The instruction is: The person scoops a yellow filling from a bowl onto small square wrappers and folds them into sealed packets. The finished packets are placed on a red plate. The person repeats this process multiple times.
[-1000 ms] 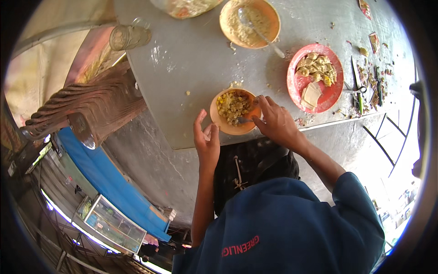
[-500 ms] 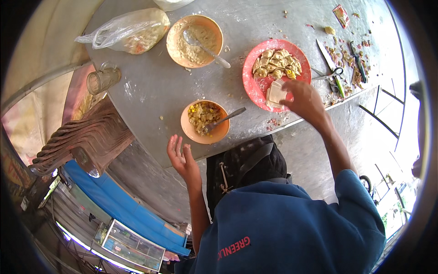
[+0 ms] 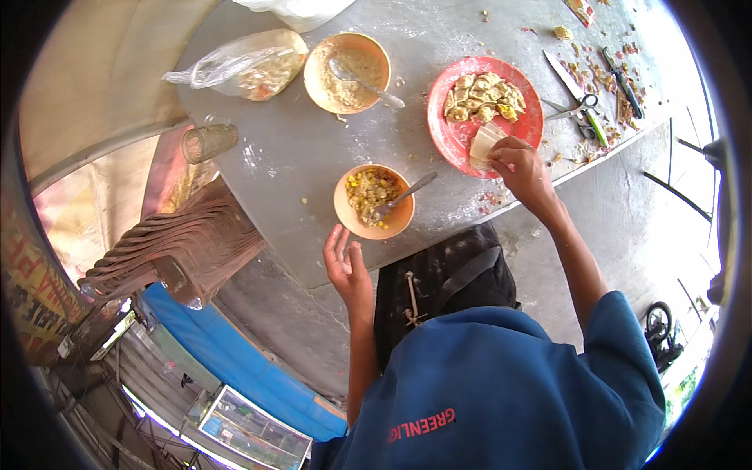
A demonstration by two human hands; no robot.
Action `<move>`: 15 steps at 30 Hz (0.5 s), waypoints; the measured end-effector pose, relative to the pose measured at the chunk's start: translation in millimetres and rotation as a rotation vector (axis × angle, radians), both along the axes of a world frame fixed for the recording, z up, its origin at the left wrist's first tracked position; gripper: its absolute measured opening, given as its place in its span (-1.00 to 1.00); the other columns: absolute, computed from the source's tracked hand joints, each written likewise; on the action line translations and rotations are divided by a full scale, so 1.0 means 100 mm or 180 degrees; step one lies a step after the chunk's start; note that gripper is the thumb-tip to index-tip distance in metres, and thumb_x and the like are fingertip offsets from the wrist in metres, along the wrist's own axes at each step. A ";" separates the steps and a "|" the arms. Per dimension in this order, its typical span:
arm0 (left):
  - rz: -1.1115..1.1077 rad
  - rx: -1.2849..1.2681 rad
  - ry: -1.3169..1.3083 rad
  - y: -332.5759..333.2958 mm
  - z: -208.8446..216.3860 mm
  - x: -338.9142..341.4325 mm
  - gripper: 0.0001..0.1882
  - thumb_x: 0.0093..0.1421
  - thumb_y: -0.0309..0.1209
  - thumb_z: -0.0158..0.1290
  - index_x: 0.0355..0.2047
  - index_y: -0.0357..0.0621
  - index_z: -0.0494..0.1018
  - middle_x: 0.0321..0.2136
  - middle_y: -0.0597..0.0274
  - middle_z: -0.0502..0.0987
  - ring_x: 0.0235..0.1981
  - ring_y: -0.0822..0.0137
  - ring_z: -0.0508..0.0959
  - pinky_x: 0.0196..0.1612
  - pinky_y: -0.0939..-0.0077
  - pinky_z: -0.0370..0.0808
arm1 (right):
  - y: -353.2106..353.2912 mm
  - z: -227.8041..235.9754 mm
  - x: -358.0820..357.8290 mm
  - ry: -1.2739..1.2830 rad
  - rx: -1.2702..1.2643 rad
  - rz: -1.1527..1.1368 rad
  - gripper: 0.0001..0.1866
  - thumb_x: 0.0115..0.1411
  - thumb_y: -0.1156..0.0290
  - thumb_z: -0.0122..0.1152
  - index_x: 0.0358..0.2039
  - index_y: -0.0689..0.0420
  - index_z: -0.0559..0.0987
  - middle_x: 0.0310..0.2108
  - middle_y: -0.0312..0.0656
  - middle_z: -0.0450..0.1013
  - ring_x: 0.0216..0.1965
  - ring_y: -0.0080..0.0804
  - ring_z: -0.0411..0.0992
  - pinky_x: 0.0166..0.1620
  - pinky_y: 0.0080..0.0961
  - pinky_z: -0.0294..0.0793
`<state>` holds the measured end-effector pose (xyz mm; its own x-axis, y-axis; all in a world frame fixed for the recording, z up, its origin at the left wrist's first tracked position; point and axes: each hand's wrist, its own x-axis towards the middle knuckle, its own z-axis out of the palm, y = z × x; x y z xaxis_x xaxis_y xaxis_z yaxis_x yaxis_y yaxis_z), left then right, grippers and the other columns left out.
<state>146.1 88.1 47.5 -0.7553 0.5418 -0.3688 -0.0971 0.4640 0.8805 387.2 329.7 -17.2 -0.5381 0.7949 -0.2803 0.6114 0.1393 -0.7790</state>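
Note:
On the red plate (image 3: 440, 129), folded dumplings (image 3: 479, 95) sit toward the far side, dusted with flour. Square pale dumpling wrappers (image 3: 486, 142) lie at its near edge. My right hand (image 3: 520, 168) is closed in a pinch on the corner of a wrapper, fingertips over the plate's rim. My left hand (image 3: 348, 270), palm up and fingers apart, is empty at the table's near edge. Just beyond it stands a small orange bowl (image 3: 341, 218) of chopped yellow filling (image 3: 368, 194), with a fork (image 3: 411, 190) resting in it.
A second orange bowl (image 3: 315, 72) holds pale batter and a spoon (image 3: 364, 82). Beside it are a knotted plastic bag (image 3: 262, 66) and a glass mug (image 3: 210, 142). Scissors (image 3: 581, 106), a knife (image 3: 562, 74) and scraps lie at the right. Brown stacked stools (image 3: 184, 235) stand left of the table (image 3: 290, 188).
My right hand has come down onto the wrappers and its fingers have closed on one. The left hand stays open below the filling bowl. The whole view has shifted slightly.

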 end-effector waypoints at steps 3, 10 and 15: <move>-0.0121 0.0034 0.0059 -0.05 0.06 -0.01 -0.58 0.42 -0.54 -0.08 0.26 -0.30 0.23 0.26 0.00 0.33 0.25 0.12 0.39 0.18 0.26 0.44 | -0.07 0.09 -0.08 0.0102 0.0484 -0.0362 -0.87 0.18 0.53 0.30 -0.26 0.27 0.66 -0.25 -0.03 0.57 -0.21 -0.03 0.56 -0.13 -0.25 0.54; -0.0527 0.0572 -0.0970 -0.04 0.10 -0.06 -0.52 0.45 -0.38 -0.02 0.30 -0.31 0.19 0.21 -0.10 0.38 0.16 0.09 0.50 0.10 0.22 0.56 | -0.61 0.70 -0.56 0.0932 -0.0768 -0.0398 -0.87 0.31 0.47 0.26 -0.18 0.22 0.65 -0.28 -0.11 0.64 -0.29 -0.41 0.59 -0.20 -0.39 0.53; -0.0777 0.0785 -0.1588 0.01 -0.01 -0.17 -0.63 0.42 -0.38 0.08 0.13 -0.32 0.37 -0.02 0.00 0.56 -0.08 0.26 0.61 -0.07 0.36 0.64 | -1.12 0.94 -1.07 0.0657 -0.1034 0.0102 -0.83 0.28 0.41 0.30 -0.19 0.23 0.67 -0.35 -0.07 0.60 -0.39 -0.38 0.54 -0.28 -0.43 0.50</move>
